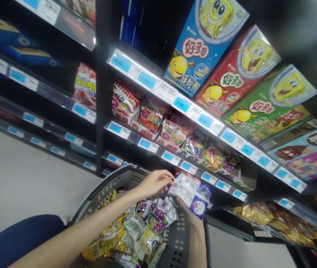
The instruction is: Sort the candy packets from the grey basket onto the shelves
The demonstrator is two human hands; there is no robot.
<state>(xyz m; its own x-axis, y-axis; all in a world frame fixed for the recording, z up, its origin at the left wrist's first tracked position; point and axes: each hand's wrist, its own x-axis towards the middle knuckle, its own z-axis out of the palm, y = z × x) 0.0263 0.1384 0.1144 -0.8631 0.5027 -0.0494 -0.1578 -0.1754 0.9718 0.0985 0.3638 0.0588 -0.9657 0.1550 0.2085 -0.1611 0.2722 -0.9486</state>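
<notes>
In front of the shelf, above the basket's far right rim, my right hand (pixel 193 219) holds a silver and purple candy packet (pixel 188 191). The thumb lies at its lower edge, and the packet covers the other fingers. My left hand (pixel 157 182) reaches across the basket with bent fingers closed at the packet's left edge; its fingertips are partly hidden. Below my hands, a grey plastic basket (pixel 176 234) contains many small packets, including yellow bags (pixel 109 242) and a purple grape-print gummy bag (pixel 158 219).
Ahead, a shelf (pixel 147 145) carries gummy bags (pixel 150 117) in open cartons. Blue, red and green cartoon snack boxes (pixel 200 48) stand on the shelf above. Gold-wrapped packets (pixel 253 216) lie low at the right. A blue-clothed leg (pixel 21 242) is at lower left.
</notes>
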